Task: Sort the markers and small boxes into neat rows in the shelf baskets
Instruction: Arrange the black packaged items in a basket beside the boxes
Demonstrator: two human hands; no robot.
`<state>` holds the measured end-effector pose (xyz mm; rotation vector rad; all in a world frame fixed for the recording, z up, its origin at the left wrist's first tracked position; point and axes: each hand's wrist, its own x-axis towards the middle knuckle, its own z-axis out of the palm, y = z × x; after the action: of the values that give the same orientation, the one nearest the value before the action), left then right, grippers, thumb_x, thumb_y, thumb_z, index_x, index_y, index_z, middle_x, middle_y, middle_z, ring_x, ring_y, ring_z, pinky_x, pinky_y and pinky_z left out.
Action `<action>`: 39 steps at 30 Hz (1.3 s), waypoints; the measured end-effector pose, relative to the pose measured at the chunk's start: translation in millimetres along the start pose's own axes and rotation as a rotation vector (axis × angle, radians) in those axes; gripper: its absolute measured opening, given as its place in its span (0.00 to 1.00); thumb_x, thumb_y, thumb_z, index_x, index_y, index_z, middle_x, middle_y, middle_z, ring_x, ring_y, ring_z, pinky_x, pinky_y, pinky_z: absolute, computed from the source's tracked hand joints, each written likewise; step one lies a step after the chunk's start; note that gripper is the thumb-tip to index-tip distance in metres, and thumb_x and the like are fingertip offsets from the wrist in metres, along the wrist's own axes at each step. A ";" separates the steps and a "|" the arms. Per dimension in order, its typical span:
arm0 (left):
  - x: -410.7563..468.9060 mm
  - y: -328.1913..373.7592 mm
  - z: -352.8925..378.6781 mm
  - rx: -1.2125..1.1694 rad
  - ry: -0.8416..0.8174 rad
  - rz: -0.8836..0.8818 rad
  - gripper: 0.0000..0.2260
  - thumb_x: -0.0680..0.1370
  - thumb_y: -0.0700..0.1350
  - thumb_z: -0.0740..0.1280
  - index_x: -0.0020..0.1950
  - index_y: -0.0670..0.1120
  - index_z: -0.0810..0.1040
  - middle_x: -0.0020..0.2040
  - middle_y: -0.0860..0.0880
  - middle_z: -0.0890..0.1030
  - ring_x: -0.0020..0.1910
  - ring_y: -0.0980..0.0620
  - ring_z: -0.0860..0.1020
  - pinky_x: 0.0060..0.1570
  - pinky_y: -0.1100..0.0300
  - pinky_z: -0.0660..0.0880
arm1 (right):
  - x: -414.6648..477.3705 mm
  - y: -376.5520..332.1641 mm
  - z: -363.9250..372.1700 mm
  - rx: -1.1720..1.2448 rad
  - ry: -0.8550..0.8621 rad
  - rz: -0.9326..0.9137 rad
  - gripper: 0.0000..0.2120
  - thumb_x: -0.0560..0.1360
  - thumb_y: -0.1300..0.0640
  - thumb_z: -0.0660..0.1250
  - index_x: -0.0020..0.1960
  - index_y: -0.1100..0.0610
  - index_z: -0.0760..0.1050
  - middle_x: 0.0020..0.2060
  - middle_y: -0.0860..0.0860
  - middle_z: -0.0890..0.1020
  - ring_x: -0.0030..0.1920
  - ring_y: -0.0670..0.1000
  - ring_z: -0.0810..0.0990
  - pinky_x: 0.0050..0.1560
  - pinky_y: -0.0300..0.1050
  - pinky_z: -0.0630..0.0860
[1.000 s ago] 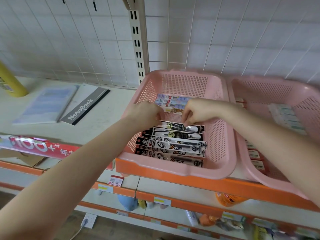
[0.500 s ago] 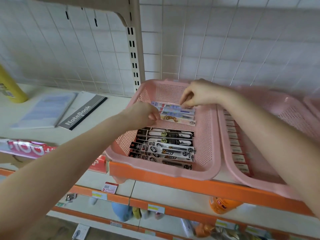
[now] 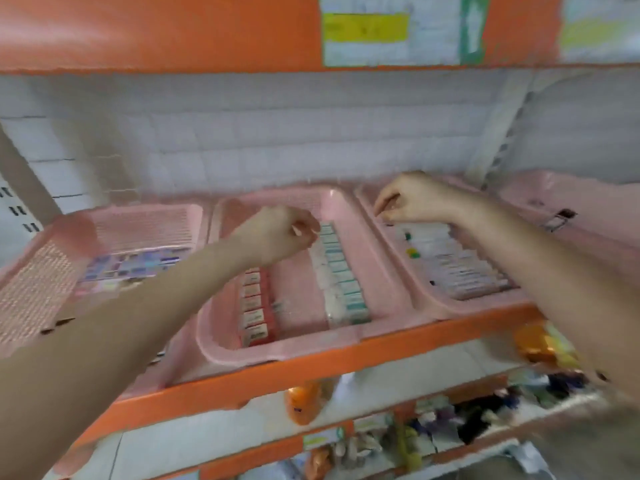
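Baskets of pink mesh sit side by side on the orange-edged shelf (image 3: 311,363), and the head view, badly smeared by motion, takes them all in. The middle basket (image 3: 294,292) serves as the landmark: along its left wall runs a row of red-edged small boxes (image 3: 254,306), and along its right wall a row of teal-and-white boxes (image 3: 341,275), with bare floor between the two.

The left hand (image 3: 277,237) hovers over the far end of the teal-and-white row. Its fingers are curled in, and a pale sliver shows at their tips, but the blur hides whether they are grasping a box or merely clenched.

Just right of the middle basket, the right basket (image 3: 391,271) holds a packed row of pale boxes (image 3: 460,268). The right hand (image 3: 408,200) is at that row's far end, fingers bent downward toward it. Whether they hold anything cannot be told.

Left of the middle basket, the left basket (image 3: 34,282) carries flat blue-patterned packs (image 3: 135,265).

Both hands appear to be working at the back of their rows at once. The likely risk is that a nudge at the far end slides a whole row forward or fans it askew. A box pulled out at a tilt could tip its neighbours, and the forearms crossing above the front boxes could brush them out of line.
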<state>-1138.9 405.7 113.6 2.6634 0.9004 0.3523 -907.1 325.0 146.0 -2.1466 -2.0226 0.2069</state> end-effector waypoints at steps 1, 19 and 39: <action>14.9 21.2 12.6 -0.019 -0.024 0.039 0.10 0.77 0.44 0.64 0.56 0.52 0.80 0.51 0.54 0.82 0.45 0.56 0.78 0.46 0.66 0.68 | -21.3 27.6 -7.9 0.010 0.017 0.053 0.08 0.72 0.60 0.70 0.51 0.56 0.83 0.44 0.46 0.83 0.44 0.43 0.79 0.42 0.33 0.71; 197.4 302.5 175.2 -0.101 -0.084 0.137 0.17 0.76 0.50 0.67 0.60 0.43 0.76 0.58 0.44 0.78 0.56 0.44 0.77 0.48 0.58 0.71 | -235.2 327.1 -70.6 0.025 0.290 0.622 0.16 0.74 0.62 0.67 0.62 0.56 0.77 0.61 0.51 0.78 0.58 0.50 0.77 0.54 0.35 0.68; 247.1 279.8 179.0 -0.130 0.036 0.376 0.13 0.76 0.41 0.68 0.60 0.47 0.80 0.51 0.49 0.83 0.49 0.51 0.79 0.43 0.74 0.65 | -127.9 420.1 -42.1 0.066 0.009 0.511 0.19 0.74 0.61 0.67 0.64 0.53 0.76 0.62 0.50 0.78 0.56 0.49 0.77 0.54 0.36 0.67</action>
<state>-737.2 310.5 82.3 2.7012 0.3637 0.5249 -497.2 172.7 87.8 -2.5700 -1.4005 0.3248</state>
